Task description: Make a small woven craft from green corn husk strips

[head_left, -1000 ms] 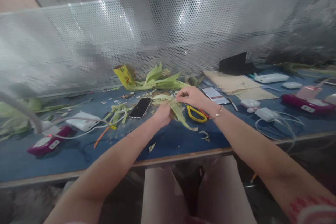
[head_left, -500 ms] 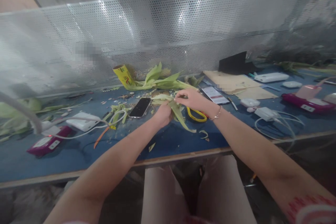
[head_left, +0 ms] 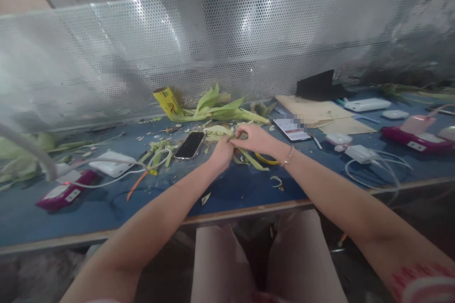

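Pale green strips of corn husk [head_left: 253, 158] stick out from between my two hands, just above the blue tabletop. My left hand [head_left: 222, 152] is closed around the husk, its fingertips mostly turned away from view. From the other side my right hand [head_left: 253, 138] pinches the husk close to the left fingertips, the thumb and index finger forming a loop. A yellow loop-shaped handle [head_left: 266, 159] lies beneath my right wrist, largely covered by it. Left of my hands rests a black-screened phone [head_left: 189, 145].
Green corn leaves [head_left: 227, 112] and a yellow tube [head_left: 167, 102] lie by the perforated metal screen [head_left: 227, 47]. A lit phone [head_left: 291, 129], brown paper [head_left: 314, 110] and white chargers [head_left: 359, 153] are on the right. Magenta power strips [head_left: 67, 191] and cables flank both sides.
My right hand has come down and left, against my left fingertips. The husk strips between them have shifted, and more of the yellow loop is covered.
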The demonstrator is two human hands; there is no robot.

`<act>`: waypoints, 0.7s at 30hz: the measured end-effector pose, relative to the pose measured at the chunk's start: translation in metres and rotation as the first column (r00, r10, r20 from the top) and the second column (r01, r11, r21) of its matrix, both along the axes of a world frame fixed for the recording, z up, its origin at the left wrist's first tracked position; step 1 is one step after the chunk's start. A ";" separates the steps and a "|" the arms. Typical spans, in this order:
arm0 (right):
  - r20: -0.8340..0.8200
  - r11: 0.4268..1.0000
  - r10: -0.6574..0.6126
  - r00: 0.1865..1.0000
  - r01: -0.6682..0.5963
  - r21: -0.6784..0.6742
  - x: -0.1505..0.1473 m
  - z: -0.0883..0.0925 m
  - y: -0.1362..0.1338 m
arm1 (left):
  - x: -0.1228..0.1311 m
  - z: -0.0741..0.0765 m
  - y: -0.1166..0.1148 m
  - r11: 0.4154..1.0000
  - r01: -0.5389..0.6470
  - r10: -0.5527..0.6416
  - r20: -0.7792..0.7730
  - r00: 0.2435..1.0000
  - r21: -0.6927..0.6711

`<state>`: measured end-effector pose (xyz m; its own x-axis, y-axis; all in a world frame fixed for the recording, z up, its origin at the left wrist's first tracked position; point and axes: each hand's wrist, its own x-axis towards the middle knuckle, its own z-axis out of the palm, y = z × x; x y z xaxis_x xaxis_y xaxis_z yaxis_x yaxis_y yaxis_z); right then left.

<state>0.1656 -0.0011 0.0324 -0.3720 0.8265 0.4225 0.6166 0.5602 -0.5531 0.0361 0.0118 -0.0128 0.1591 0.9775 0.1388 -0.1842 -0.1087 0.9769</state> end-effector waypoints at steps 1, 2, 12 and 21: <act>0.006 1.000 -0.003 1.000 0.003 0.016 0.001 -0.001 0.001 | 0.000 -0.001 0.001 1.000 0.011 -0.011 0.001 1.000 0.000; 0.014 0.999 -0.010 1.000 0.010 0.032 0.001 -0.003 0.002 | 0.001 -0.001 0.001 1.000 0.024 -0.024 0.002 1.000 0.000; -0.078 1.000 -0.021 0.997 0.022 0.006 0.011 -0.005 0.014 | 0.006 0.024 -0.018 0.970 0.181 -0.155 0.163 0.974 -0.162; -0.080 0.993 0.110 0.991 -0.106 0.052 0.024 -0.004 0.021 | 0.004 0.026 -0.016 0.966 0.184 -0.156 0.162 0.974 -0.180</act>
<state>0.1895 0.0195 0.0281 -0.4203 0.7616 0.4932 0.5045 0.6479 -0.5707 0.0400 -0.0043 0.0129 0.3173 0.9482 -0.0152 -0.3255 0.1240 0.9374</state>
